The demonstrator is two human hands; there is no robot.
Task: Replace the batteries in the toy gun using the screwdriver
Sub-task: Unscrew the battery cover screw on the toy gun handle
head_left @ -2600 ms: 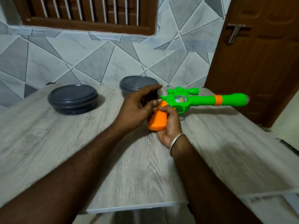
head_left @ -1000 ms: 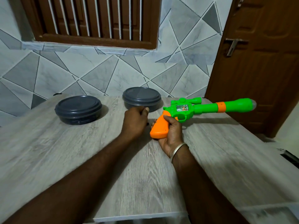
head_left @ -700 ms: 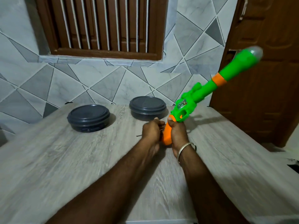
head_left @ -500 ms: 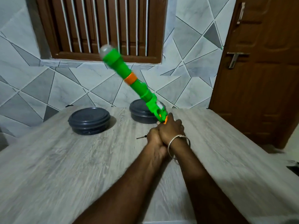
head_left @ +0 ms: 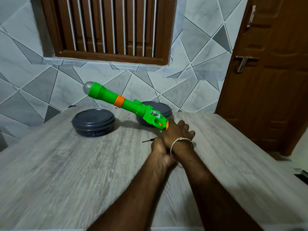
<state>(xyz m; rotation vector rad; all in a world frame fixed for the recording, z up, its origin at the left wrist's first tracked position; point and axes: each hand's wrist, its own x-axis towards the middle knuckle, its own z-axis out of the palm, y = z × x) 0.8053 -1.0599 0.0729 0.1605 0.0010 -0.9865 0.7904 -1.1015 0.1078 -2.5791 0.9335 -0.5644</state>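
My right hand point(head_left: 177, 132) grips the toy gun point(head_left: 128, 106) by its handle, barrel tilted up over the table point(head_left: 66, 164). My left hand point(head_left: 159, 148) clenches the screwdriver point(head_left: 148, 140). Light, stiff plastic, I judge, best held there.

Grey wood-grain table point(head_left: 66, 180) fills the near and middle of the view, its far edge against the wall point(head_left: 25, 80). The wall is tiled in pale and darker grey marbled triangles with thin dark joints. High on the far wall sits a dark brown wooden window point(head_left: 108, 30) with vertical slats and pale gaps between them. At right is a closed brown panelled door point(head_left: 266, 97) with a metal handle point(head_left: 244, 63) and a bolt point(head_left: 251, 15) higher up. A pale strip of floor point(head_left: 298, 157) shows at far right. Light is dim and even.
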